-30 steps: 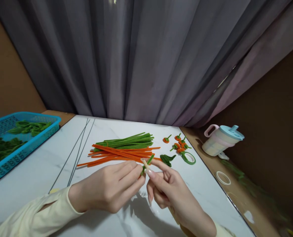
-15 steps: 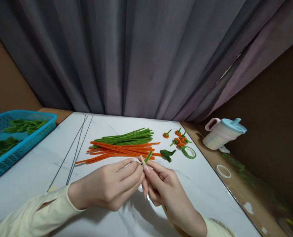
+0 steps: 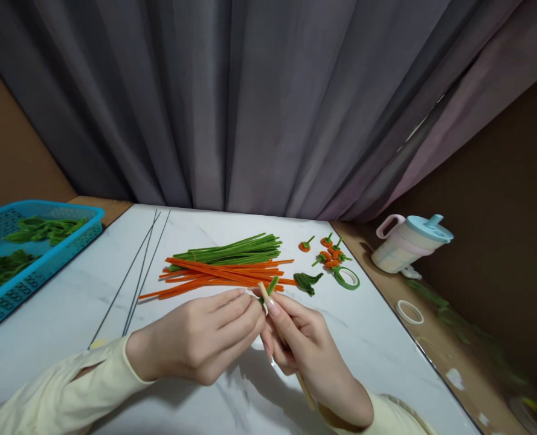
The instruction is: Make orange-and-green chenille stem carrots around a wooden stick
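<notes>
My left hand (image 3: 205, 335) is closed in a pinch at the middle of the table, its fingertips meeting those of my right hand. A short piece of green pipe cleaner (image 3: 272, 284) sticks up between the two hands; its lower part is hidden by fingers. My right hand (image 3: 302, 344) grips a thin pale wooden stick (image 3: 263, 291) under its thumb, and the stick's other end shows below the palm. Just beyond lie orange pipe cleaners (image 3: 214, 275) and a bundle of green pipe cleaners (image 3: 232, 251). Folded green leaf shapes (image 3: 307, 283) rest to their right.
Several small orange pumpkin-like pieces with green stems (image 3: 305, 246) lie at the back right, beside a roll of green tape (image 3: 356, 284). Thin dark wires (image 3: 135, 266) and a blue basket (image 3: 80, 238) of green pieces are leftward. A lidded cup (image 3: 397, 244) and white ring (image 3: 409, 312) stand right.
The wooden stick's lower end now shows more below my right palm, and my right thumb has shifted slightly. My left hand keeps nearly the same place and pinch.
</notes>
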The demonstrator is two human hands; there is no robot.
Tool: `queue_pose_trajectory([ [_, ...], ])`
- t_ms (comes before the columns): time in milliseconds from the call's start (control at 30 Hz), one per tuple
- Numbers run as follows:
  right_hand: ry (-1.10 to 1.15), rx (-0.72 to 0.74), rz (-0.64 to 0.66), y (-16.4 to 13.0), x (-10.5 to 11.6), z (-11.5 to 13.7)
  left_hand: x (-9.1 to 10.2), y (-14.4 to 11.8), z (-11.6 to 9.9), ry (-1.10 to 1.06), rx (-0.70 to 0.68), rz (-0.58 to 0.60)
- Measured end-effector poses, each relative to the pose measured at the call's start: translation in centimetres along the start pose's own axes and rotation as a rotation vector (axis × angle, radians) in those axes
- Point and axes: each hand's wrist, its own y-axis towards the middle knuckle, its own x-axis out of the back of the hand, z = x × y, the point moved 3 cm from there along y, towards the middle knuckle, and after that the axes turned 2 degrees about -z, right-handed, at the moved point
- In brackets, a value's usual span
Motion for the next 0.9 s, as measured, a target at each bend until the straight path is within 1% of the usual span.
queue_pose_trajectory([
  [100,-0.001,0.019,0.042,0.0,0.2,0.1,0.3,0.0,0.3,-0.084,0.062,-0.031],
  [200,0.02,0.027,0.071,0.0,0.3,0.0,0.4,-0.1,0.8,-0.179,0.197,-0.066],
  [267,0.032,0.047,0.076,-0.1,0.4,-0.1,0.6,0.1,0.9,-0.256,0.289,-0.125],
  [333,0.026,0.092,0.075,-0.3,0.5,-0.1,0.8,0.3,0.9,-0.36,0.385,-0.168],
  [433,-0.036,0.19,0.052,-0.5,0.5,-0.2,0.7,0.7,0.7,-0.524,0.534,-0.198],
  [533,-0.126,0.31,0.001,-0.8,0.5,-0.1,0.3,0.5,0.5,-0.671,0.703,-0.252],
  [600,-0.164,0.381,-0.029,-1.0,0.3,0.0,-0.2,0.2,0.4,-0.805,0.842,-0.284],
  [667,-0.179,0.427,-0.042,-1.1,0.2,0.1,-0.9,-0.1,0.3,-1.003,0.996,-0.296],
  [700,-0.181,0.436,-0.047,-1.2,0.2,0.2,-1.3,-0.3,0.3,-1.123,1.069,-0.283],
  [767,-0.166,0.418,-0.048,-1.3,0.2,0.2,-2.1,-0.4,0.1,-1.357,1.192,-0.232],
  [800,-0.144,0.387,-0.042,-1.3,0.2,0.2,-2.4,-0.4,0.1,-1.455,1.235,-0.211],
  [833,-0.11,0.341,-0.03,-1.2,0.2,0.1,-2.7,-0.4,0.0,-1.531,1.269,-0.199],
  [900,0.007,0.234,-0.004,-1.1,0.4,0.1,-2.9,-0.5,0.1,-1.619,1.29,-0.199],
])
